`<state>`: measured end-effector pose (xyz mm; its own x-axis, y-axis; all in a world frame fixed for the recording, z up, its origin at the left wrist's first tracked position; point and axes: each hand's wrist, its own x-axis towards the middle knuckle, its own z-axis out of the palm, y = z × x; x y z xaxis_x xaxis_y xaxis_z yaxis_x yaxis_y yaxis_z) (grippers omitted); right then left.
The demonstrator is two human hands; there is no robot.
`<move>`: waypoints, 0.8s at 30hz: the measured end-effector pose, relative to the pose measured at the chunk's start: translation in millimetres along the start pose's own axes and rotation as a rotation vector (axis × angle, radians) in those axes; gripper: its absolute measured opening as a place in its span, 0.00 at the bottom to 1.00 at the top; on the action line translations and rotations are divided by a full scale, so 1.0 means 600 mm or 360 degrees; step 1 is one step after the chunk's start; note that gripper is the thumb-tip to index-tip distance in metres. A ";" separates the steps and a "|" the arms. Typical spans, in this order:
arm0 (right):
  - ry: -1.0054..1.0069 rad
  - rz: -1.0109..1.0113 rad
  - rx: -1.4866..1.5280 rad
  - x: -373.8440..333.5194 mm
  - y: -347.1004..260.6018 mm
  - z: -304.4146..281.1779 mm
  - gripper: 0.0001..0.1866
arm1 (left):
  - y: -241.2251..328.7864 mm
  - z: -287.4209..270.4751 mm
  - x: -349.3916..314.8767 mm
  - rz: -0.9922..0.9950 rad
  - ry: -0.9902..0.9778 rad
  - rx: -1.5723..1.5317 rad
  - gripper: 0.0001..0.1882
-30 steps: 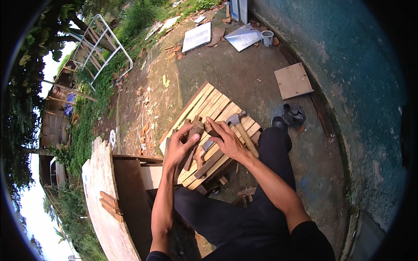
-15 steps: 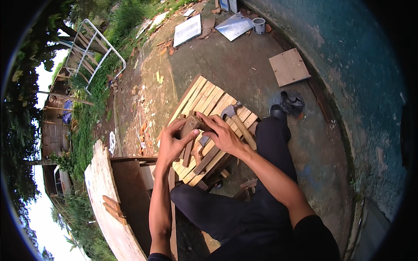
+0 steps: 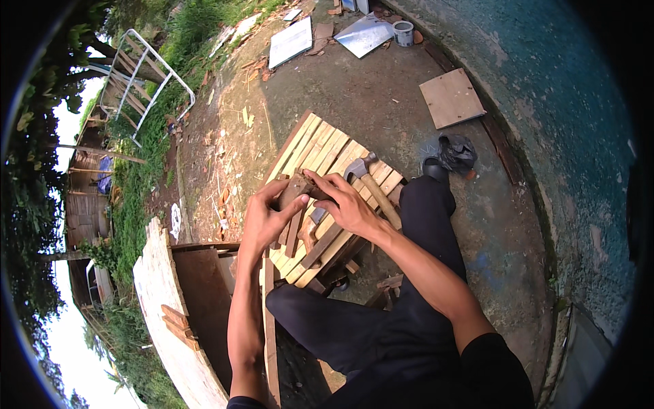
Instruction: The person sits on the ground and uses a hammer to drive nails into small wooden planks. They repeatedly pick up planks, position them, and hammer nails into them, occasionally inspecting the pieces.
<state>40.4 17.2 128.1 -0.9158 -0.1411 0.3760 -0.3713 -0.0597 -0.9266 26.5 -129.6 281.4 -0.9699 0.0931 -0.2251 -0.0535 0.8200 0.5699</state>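
Note:
A short dark-brown block of wood (image 3: 298, 187) is held between my two hands above a low slatted wooden bench (image 3: 310, 140). My left hand (image 3: 268, 217) grips its left side, thumb on the near face. My right hand (image 3: 349, 206) closes on its right side, fingertips near the top end. Just right of that hand lies a claw hammer (image 3: 377, 195) with a wooden handle. Below the block, partly covered by my hands, are a brown wooden-handled tool (image 3: 308, 237) with grey metal and a dark wooden strip (image 3: 322, 247).
My bent legs flank the bench's near side. A pale wooden panel (image 3: 160, 286) stands at lower left. Farther off are a square board (image 3: 451, 99), a black plastic bag (image 3: 458, 154), a bucket (image 3: 403, 33) and flat sheets (image 3: 291, 42). A blue-green wall (image 3: 531, 102) runs along the right.
The view has shifted slightly. Both hands keep their hold on the block, which looks turned a little between them; the hammer and other tools lie where they were.

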 end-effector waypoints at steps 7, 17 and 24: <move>-0.0007 -0.0013 -0.0046 0.000 -0.002 -0.003 0.36 | 0.005 0.001 0.003 0.0114 0.0042 0.0149 0.25; 0.0100 0.0929 -0.1177 -0.028 0.102 -0.056 0.29 | 0.007 0.001 -0.003 0.0152 0.0016 0.0100 0.24; -0.0125 0.0929 -0.1581 -0.057 0.212 -0.009 0.32 | 0.013 0.029 -0.016 0.0280 0.0243 0.0200 0.25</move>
<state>23.5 19.9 -2.5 -0.9886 0.0456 -0.1433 0.1166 0.8340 -0.5394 39.3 -114.5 274.2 -0.9868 0.1621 -0.0038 0.1399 0.8632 0.4850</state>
